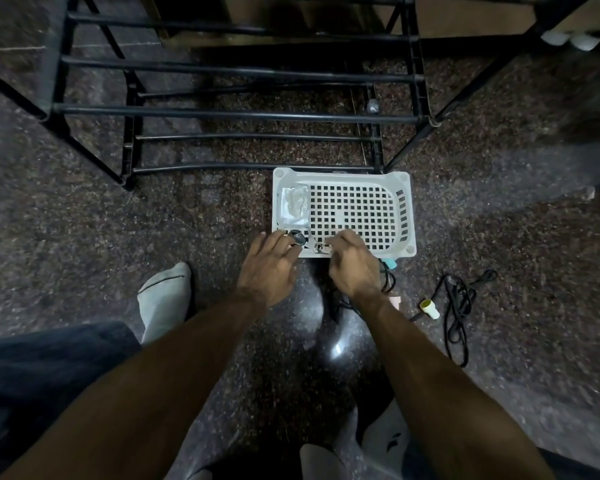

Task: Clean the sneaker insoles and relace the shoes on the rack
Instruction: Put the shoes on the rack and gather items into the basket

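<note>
A white perforated plastic basket (404, 216) sits on the floor in front of the black shoe rack (236, 116), whose bars hold no shoes in view. My left hand (267, 268) is at the basket's near left edge, fingers curled on a small dark round object (297, 237). My right hand (354, 268) is beside it, fingertips pinching a small pale item (321, 250) over the near rim. A crumpled silvery packet (294, 206) lies in the basket's left end. A black shoelace (458, 306) lies loose on the floor to the right.
A small yellow-and-white object (430, 308), a teal piece (392, 263) and a pink piece (395, 301) lie near my right wrist, beside something dark (336, 303) on the floor. My socked foot (165, 299) is at the left. The floor is dark speckled stone.
</note>
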Tool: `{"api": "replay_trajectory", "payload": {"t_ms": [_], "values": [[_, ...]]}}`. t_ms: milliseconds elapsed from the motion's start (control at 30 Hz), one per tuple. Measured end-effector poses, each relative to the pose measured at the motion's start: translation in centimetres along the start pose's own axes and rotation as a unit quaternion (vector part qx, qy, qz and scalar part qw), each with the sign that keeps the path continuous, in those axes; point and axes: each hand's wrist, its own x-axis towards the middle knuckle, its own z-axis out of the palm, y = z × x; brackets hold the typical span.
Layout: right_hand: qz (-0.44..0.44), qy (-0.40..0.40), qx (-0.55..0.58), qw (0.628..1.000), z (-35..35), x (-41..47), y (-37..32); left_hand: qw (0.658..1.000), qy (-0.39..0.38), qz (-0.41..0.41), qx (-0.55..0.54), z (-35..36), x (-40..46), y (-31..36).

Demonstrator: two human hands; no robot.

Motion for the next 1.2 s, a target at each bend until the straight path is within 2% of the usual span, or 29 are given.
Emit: {"api": "replay_trajectory", "payload": {"t_ms": [67,100,167,233,300,400,567,633,667,733,767,800,933,1000,1100,1200], "values": [[0.143,0.107,0.068,0.982,0.2,-2.0,0.2,0.998,0.061,0.021,-0.019,0.4,-0.8,-0.1],[0.200,0.127,0.082,0.968,0.5,-3.2,0.5,0.995,0.085,0.025,-0.034,0.7,-1.3,0.0],[0.257,0.077,0.046,0.962,1.6,-5.7,1.4,0.994,0.092,0.014,-0.062,1.3,-2.3,0.6],[0.263,-0.026,-0.003,0.965,2.7,-8.1,2.1,0.994,0.067,-0.011,-0.080,2.2,-3.3,1.4],[0.251,-0.096,-0.030,0.963,3.6,-9.6,2.4,0.995,0.041,-0.028,-0.089,2.9,-4.5,2.1],[0.253,-0.126,-0.027,0.959,3.9,-10.0,2.4,0.993,0.000,-0.034,-0.114,3.1,-6.2,3.2],[0.309,-0.164,0.105,0.931,1.9,-9.3,1.0,0.982,-0.086,-0.073,-0.154,2.3,-7.4,3.7],[0.283,-0.205,0.174,0.920,0.5,-8.9,-0.4,0.972,-0.085,-0.084,-0.204,1.6,-7.0,4.3],[0.260,-0.224,0.202,0.917,-0.2,-8.8,-1.2,0.954,-0.088,-0.100,-0.268,1.3,-6.9,4.7],[0.203,-0.244,0.220,0.923,-1.9,-8.6,-2.5,0.897,-0.109,-0.118,-0.411,0.2,-6.5,5.5],[0.183,-0.249,0.222,0.925,-2.9,-8.4,-3.1,0.875,-0.112,-0.118,-0.457,-0.3,-6.3,5.7],[0.172,-0.248,0.236,0.924,-4.3,-8.4,-3.6,0.866,-0.111,-0.112,-0.474,-1.2,-6.1,5.9],[0.141,-0.204,0.250,0.936,-10.0,-8.6,-4.6,0.859,-0.073,-0.086,-0.500,-5.3,-6.0,5.7],[0.122,-0.170,0.235,0.949,-12.4,-8.7,-4.5,0.870,-0.052,-0.076,-0.485,-7.3,-6.2,5.2],[0.093,-0.165,0.176,0.966,-15.1,-8.6,-4.4,0.869,-0.005,-0.092,-0.486,-10.2,-6.4,4.5],[0.068,-0.166,0.173,0.968,-17.0,-9.0,-5.3,0.860,-0.005,-0.064,-0.506,-13.7,-6.7,4.6]]}}
